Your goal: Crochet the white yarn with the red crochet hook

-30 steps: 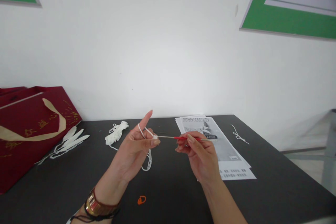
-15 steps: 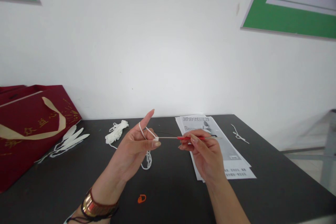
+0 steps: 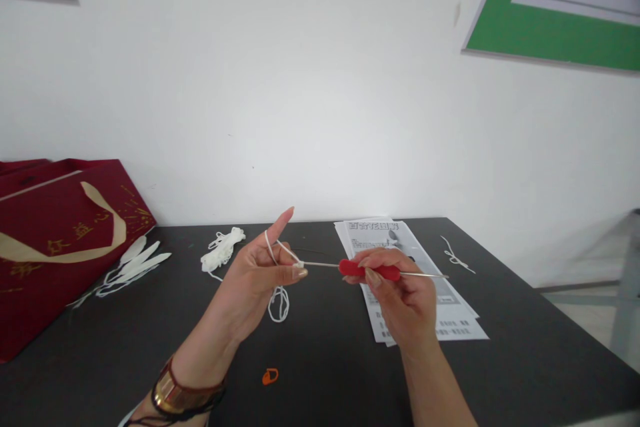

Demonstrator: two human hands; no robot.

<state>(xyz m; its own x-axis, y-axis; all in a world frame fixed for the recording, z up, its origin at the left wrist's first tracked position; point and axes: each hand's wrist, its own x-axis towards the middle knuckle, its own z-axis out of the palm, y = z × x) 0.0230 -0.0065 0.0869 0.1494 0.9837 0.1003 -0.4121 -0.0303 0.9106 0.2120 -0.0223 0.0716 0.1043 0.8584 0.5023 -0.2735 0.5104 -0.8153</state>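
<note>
My left hand (image 3: 257, 273) pinches a small bit of white yarn work (image 3: 299, 265) between thumb and fingers. White yarn (image 3: 270, 247) loops round its raised index finger, and a loose strand loop (image 3: 279, 307) hangs below the hand. My right hand (image 3: 403, 283) is closed on the red handle of a crochet hook (image 3: 370, 270), held level. The hook's thin metal shaft reaches left to the yarn at my left fingertips; its other metal end sticks out to the right. Fingers hide how the tip sits in the stitch.
A white yarn bundle (image 3: 223, 248) lies behind my left hand. White leaf-shaped pieces (image 3: 137, 263) rest by a dark red bag (image 3: 60, 227). Printed sheets (image 3: 425, 320) lie under my right hand. An orange stitch marker (image 3: 270, 375) is in front, a short white string (image 3: 455, 255) at right.
The crochet hook has turned in my right hand, so the broad face of its red handle shows and more metal sticks out on the right. My left hand has barely moved.
</note>
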